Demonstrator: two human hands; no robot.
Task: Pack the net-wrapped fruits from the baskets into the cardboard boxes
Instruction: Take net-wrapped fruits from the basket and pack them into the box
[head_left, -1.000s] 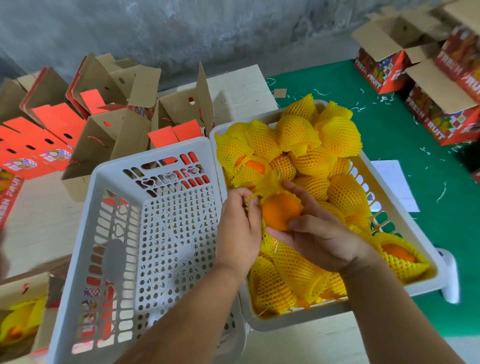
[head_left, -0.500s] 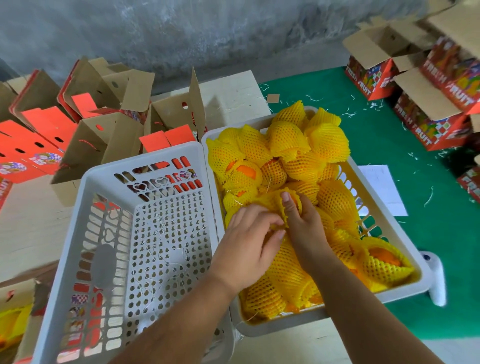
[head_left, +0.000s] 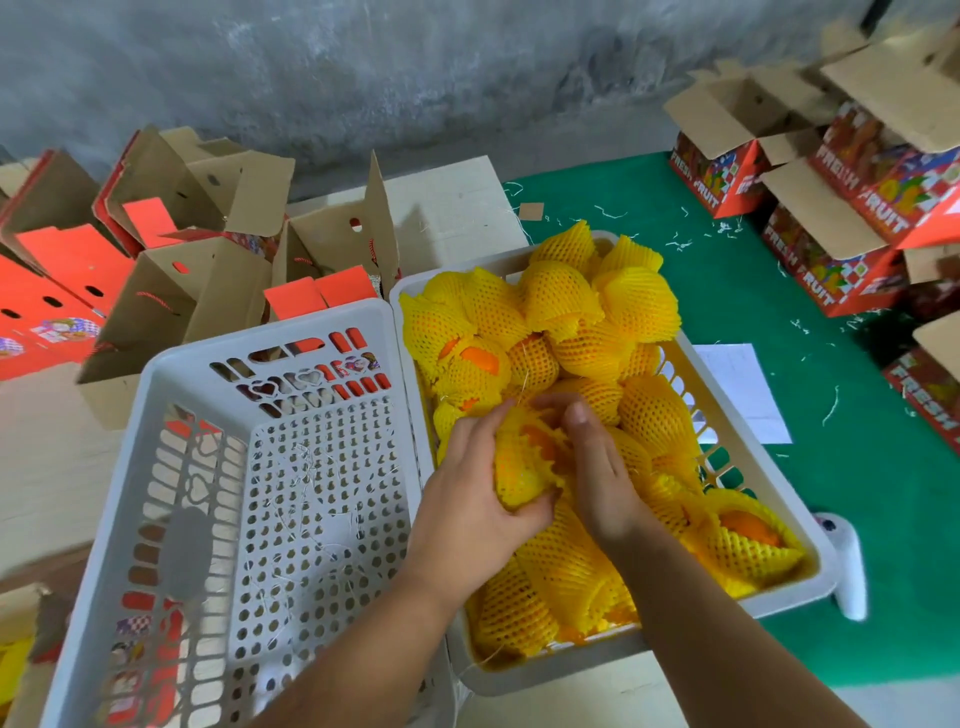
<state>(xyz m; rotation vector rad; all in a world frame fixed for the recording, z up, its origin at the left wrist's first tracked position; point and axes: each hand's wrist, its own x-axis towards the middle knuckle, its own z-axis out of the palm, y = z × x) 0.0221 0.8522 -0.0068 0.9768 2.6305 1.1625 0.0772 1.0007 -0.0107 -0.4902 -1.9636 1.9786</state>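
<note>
A white basket (head_left: 800, 582) on the right is heaped with oranges in yellow foam nets (head_left: 597, 306). Over its near-left part both my hands hold one net-wrapped orange (head_left: 524, 462). My left hand (head_left: 478, 493) curls round its left and underside. My right hand (head_left: 597, 473) presses against its right side with fingers bent over the top. A second white basket (head_left: 171, 467) on the left holds only thin white threads. Open red-and-brown cardboard boxes (head_left: 171, 312) stand behind the left basket.
More open boxes printed FRESH FRUIT (head_left: 841, 249) stand at the far right on a green cover (head_left: 857, 467). A white sheet of paper (head_left: 743, 395) lies beside the full basket. A box with yellow nets inside (head_left: 15, 670) shows at the lower left.
A second ago the orange was half bare between my hands; now the yellow net covers most of it. Both hands have closed in around it, and the view has shifted slightly.
</note>
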